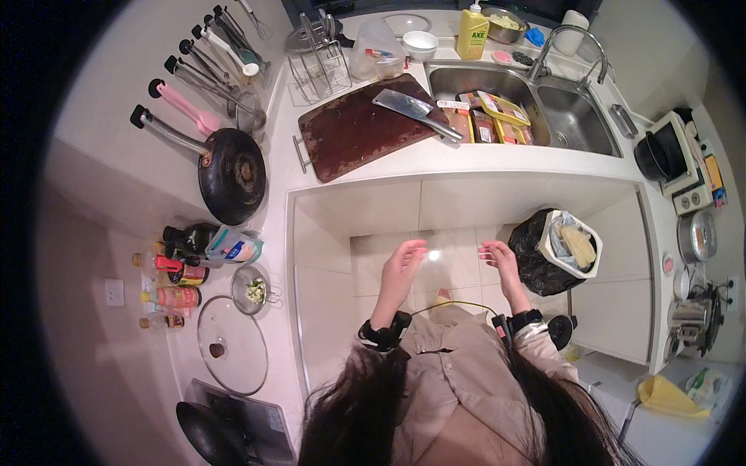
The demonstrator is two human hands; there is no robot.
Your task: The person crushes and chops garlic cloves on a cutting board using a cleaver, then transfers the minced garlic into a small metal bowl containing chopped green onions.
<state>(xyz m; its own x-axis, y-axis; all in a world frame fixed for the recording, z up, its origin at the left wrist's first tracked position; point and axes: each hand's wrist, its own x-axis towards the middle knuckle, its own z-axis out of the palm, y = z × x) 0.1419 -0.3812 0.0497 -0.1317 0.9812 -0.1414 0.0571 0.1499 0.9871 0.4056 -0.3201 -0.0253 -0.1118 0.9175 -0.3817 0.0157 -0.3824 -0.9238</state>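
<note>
My left hand [402,265] hovers over the floor in front of my body, empty, its fingers loosely bent. Opposite it, palm turned inward, my right hand [502,263] also holds nothing and is nearest to the trash bin [593,271] with its black bag. Ahead of both hands, on the white counter, lies a worn brown cutting board [355,137]. A cleaver [402,105] rests across its right part, handle towards the sink [542,131]. Several packaged trays of meat [484,122] lie in the left basin.
Left counter: a glass lid [233,361], a strainer with chopped greens [254,290], sauce bottles [178,297] and a stove [268,419]. A black frying pan [233,175] hangs on the left wall. Behind the sink stands yellow AXE detergent [472,35]. A toaster oven [679,154] is at right.
</note>
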